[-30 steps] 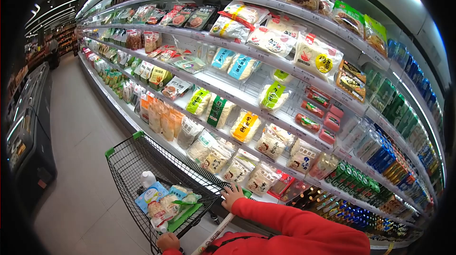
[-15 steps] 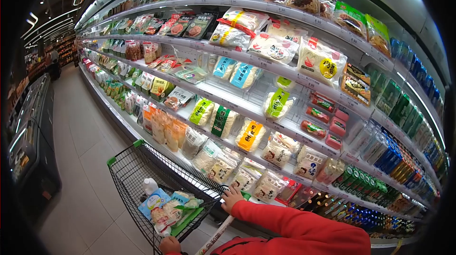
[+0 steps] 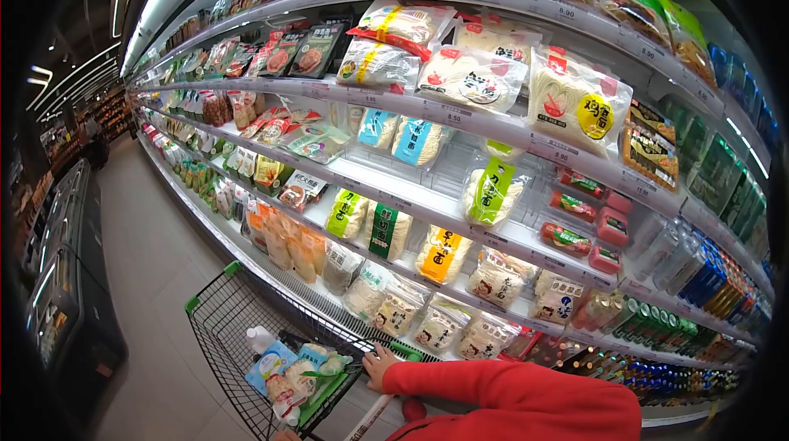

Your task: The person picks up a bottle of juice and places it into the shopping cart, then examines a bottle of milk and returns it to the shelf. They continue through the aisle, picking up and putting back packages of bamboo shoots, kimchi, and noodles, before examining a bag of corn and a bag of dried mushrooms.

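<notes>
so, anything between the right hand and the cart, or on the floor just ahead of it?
Nothing visible: the right hand rests at the cart's near end, and nothing shows on the floor just ahead of the cart.

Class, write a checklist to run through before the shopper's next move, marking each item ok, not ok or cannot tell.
1. Right hand at the cart's shelf-side edge: ok.
2. Left hand fully in view: not ok, cut off by the picture's bottom edge.
3. Left hand's grip: cannot tell.
4. Blue package inside the cart: ok.
5. Cart not touching the shelving: cannot tell.
</notes>
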`<state>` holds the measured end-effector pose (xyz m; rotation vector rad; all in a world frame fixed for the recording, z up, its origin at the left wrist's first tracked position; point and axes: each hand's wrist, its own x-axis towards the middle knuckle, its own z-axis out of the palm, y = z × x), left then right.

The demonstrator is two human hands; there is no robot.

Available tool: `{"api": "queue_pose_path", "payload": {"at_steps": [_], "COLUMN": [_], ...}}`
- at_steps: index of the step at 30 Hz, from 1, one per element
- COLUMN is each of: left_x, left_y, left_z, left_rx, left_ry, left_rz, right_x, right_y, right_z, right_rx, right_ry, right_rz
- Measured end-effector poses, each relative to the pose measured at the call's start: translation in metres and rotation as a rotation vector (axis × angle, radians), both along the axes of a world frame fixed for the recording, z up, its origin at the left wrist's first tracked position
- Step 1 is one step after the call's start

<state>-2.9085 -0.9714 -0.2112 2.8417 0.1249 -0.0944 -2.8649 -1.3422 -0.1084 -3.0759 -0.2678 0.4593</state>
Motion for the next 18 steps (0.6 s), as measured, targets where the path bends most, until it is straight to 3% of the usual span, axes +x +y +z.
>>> {"api": "queue_pose_path", "payload": {"at_steps": [2,5,9,10,18], "left_x": [0.01,0.017,0.042,0.047,0.097], "left_y": [0.002,-0.002,-0.002,-0.003,0.011], "left_z": [-0.012,0.014,-0.008,0.0,0.014], "left_rx": [0.061,0.086,0.017,0.023,-0.053], "left_ry": [-0.056,0.045,-0.384,-0.303,-0.446], "left_rz": [-0.007,0.054,0.049,0.114,0.11], "right_x": [0.011,0.025,0.047,0.054,0.109], "right_y": [0.0,-0.002,0.0,0.001,0.024], "right_z": [-0.007,-0.009,-0.018,-0.015,-0.001], "right_rx": [0.039,0.146,0.18,0.19,0.197], "right_ry": [-0.028,-0.088,-0.104,-0.093,-0.02], "right_rz": [0.055,0.182,0.25,0.254,0.276]}}
